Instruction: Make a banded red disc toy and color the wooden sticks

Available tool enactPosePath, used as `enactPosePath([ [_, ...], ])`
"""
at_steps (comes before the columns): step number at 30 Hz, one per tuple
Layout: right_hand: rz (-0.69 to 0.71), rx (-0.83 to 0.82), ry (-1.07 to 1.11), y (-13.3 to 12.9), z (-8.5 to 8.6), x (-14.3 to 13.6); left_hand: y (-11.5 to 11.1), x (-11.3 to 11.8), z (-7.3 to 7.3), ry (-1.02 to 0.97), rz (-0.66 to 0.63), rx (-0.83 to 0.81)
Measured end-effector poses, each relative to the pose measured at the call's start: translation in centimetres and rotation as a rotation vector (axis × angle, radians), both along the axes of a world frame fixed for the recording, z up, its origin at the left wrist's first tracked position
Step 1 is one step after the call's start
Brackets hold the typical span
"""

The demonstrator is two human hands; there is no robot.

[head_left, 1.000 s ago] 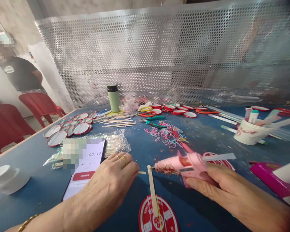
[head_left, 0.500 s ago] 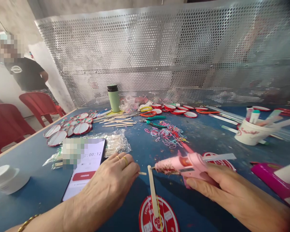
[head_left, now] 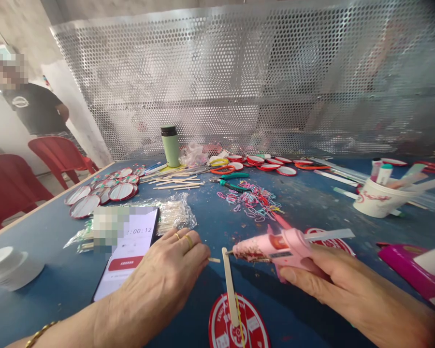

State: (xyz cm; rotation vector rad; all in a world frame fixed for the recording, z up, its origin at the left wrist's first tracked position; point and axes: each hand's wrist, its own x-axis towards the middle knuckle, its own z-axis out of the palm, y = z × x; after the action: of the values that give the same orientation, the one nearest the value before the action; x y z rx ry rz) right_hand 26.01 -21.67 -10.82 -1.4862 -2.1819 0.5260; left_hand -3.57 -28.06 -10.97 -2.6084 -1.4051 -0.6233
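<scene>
My right hand [head_left: 333, 280] is wrapped round a pink hot glue gun [head_left: 275, 247] with a clear glue stick [head_left: 331, 234] in its rear. The gun's nozzle meets the far end of a flat wooden craft stick [head_left: 229, 285]. That stick's near end lies over a round red disc [head_left: 253, 326] with white print, which also has a yellow strand across it. Closed fingers of my left hand [head_left: 174, 270] pinch a thin wooden stick [head_left: 213, 260], only its tip showing, just left of the craft stick.
A phone [head_left: 121, 285] and bagged sticks [head_left: 177, 212] lie left, near a white tub [head_left: 10, 266]. Loose sticks [head_left: 177, 182], pliers [head_left: 232, 183] and colourful loops [head_left: 253, 200] are farther back. Right stand a paper cup [head_left: 379, 200] of pens and a magenta tape dispenser [head_left: 406, 263]. Behind rises a perforated metal screen [head_left: 221, 82].
Both hands, the glue gun and the craft stick are nearly where they were. The camera view has shifted very slightly.
</scene>
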Motion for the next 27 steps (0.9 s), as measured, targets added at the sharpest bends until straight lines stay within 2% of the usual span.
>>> enactPosePath([
  [4, -0.008, -0.145, -0.061, 0.15, -0.05, 0.11, -0.05, -0.01, 0.04, -0.002, 0.006, -0.012],
  [11, -0.024, -0.192, -0.063, -0.02, -0.04, 0.31, -0.12, 0.06, 0.28, -0.003, 0.009, -0.016],
  [27, 0.022, -0.023, -0.078, -0.09, -0.42, 0.48, -0.2, 0.03, 0.2, -0.006, 0.011, -0.061],
])
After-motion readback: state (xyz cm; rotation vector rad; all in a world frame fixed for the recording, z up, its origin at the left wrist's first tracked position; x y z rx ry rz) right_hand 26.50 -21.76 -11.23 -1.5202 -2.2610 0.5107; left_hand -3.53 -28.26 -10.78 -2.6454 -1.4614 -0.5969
